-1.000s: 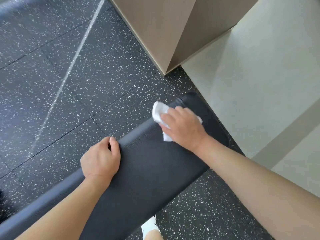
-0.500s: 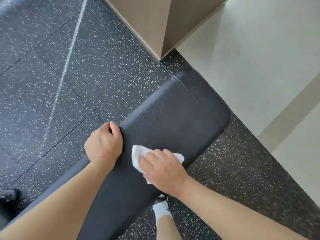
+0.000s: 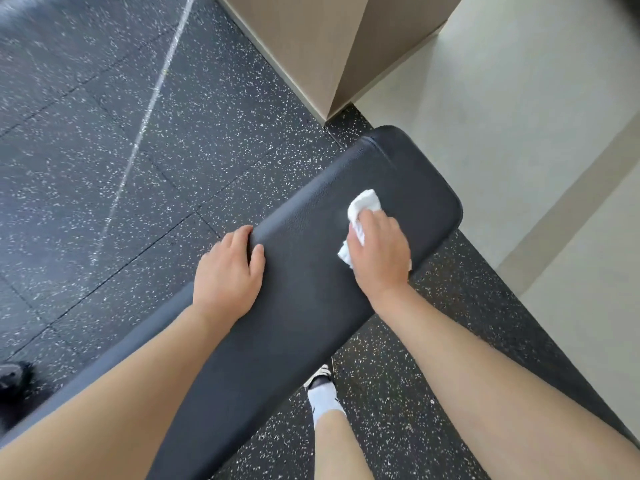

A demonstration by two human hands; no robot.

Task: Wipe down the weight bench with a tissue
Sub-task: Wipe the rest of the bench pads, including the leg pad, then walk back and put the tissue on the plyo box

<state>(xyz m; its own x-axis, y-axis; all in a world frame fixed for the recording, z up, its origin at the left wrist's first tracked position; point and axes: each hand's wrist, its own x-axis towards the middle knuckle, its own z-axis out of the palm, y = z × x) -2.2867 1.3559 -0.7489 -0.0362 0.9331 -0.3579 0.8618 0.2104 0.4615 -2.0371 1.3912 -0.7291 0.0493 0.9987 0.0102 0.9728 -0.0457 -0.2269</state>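
Over the far end of the black padded vinyl weight bench (image 3: 311, 289), right hand (image 3: 379, 252) presses a crumpled white tissue (image 3: 362, 206) flat, fingers curled over it. Left hand (image 3: 227, 275) grips the far-left edge. Wiping looks mid-way; can't tell which parts are done. Speckled black rubber floor (image 3: 104, 150), beige wall corner (image 3: 329, 46).

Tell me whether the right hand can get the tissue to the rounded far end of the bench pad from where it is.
Probably yes. The right hand presses the tissue on the bench pad, with only bare pad between it and the rounded far end. The left hand grips the pad's other edge, out of the way.
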